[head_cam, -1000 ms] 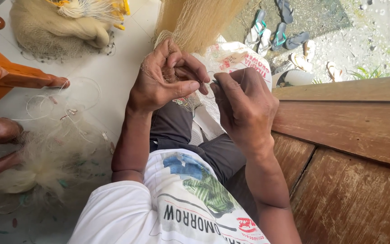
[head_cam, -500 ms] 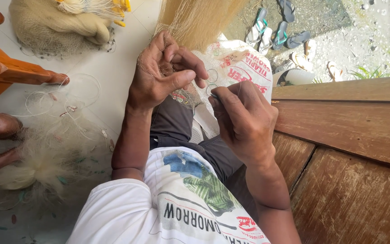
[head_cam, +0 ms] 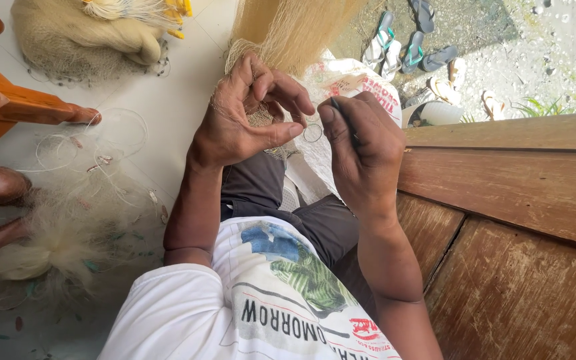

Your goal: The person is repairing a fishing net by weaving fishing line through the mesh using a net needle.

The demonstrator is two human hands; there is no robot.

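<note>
A pale fishing net (head_cam: 288, 30) hangs above the lap. The left hand (head_cam: 241, 120) pinches its mesh, grip nearly closed. The right hand (head_cam: 361, 150) is closed on a thin dark needle (head_cam: 343, 119), a small line loop (head_cam: 313, 133) between both.

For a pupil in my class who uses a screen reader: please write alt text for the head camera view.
Seen from above, a seated person's left hand pinches pale fishing net while the right hand holds a thin dark tool, a small loop of clear line between them. More netting lies on the white floor; a wooden wall stands at right.
</note>
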